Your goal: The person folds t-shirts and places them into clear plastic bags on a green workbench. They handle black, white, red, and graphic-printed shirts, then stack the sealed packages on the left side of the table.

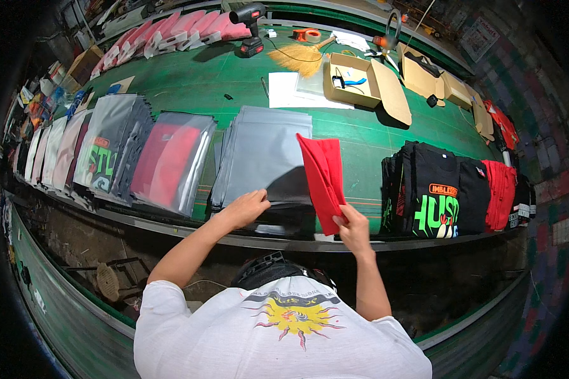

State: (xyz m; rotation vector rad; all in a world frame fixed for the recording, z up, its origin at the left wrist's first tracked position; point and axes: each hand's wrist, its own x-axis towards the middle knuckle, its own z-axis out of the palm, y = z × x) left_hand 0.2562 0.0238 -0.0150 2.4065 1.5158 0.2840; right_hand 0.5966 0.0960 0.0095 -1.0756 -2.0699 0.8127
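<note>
My right hand (pixel 354 227) grips the lower end of a red folded garment (pixel 323 180), which is tilted upright above the table's front edge. My left hand (pixel 244 208) is over the front part of a stack of clear-grey plastic bags (pixel 268 142), its fingers curled. Whether it pinches the top bag's edge, I cannot tell. A shadow falls across the stack's right side. Left of the stack lies a pile of bagged garments, with a red one (pixel 166 161) on top. Folded black T-shirts (pixel 436 189) with a bright print stand in a pile at the right.
More bagged garments (pixel 114 147) line the left. On the green table (pixel 194 80) are pink bagged packs (pixel 170 33), a cordless power tool (pixel 251 28), a straw hand broom (pixel 298 57), a tape dispenser (pixel 307 34) and an open cardboard box (pixel 353 80). Folded red garments (pixel 499 194) are far right.
</note>
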